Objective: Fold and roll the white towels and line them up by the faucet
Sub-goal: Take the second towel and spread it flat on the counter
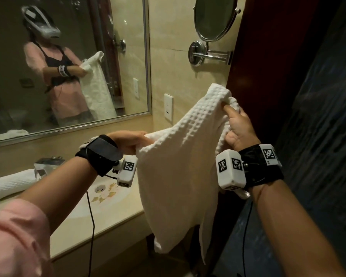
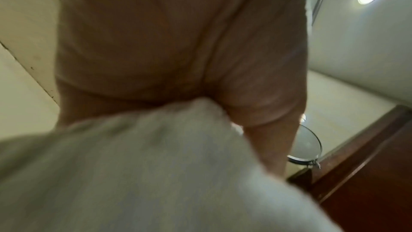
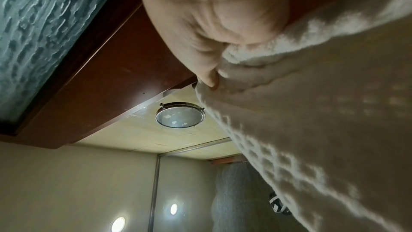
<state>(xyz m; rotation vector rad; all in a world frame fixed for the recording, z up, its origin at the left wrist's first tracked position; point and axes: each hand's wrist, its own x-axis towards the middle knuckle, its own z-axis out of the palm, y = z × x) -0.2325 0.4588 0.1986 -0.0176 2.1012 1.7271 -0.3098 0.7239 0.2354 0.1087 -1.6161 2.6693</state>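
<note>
A white waffle-weave towel (image 1: 180,168) hangs in the air between my hands, off the right end of the counter. My left hand (image 1: 130,141) grips its left top edge, and the same cloth (image 2: 156,165) fills the left wrist view below my palm. My right hand (image 1: 238,124) holds the raised right top corner, with the towel (image 3: 312,94) bunched under its fingers. A rolled white towel (image 1: 10,182) lies on the counter just left of the chrome faucet (image 1: 46,163).
The sink basin (image 1: 108,196) sits below my left wrist, set in a beige countertop (image 1: 100,232). A large wall mirror (image 1: 68,62) is behind it. A round swing-arm mirror (image 1: 214,17) juts from the wall near a dark wooden door frame (image 1: 268,56).
</note>
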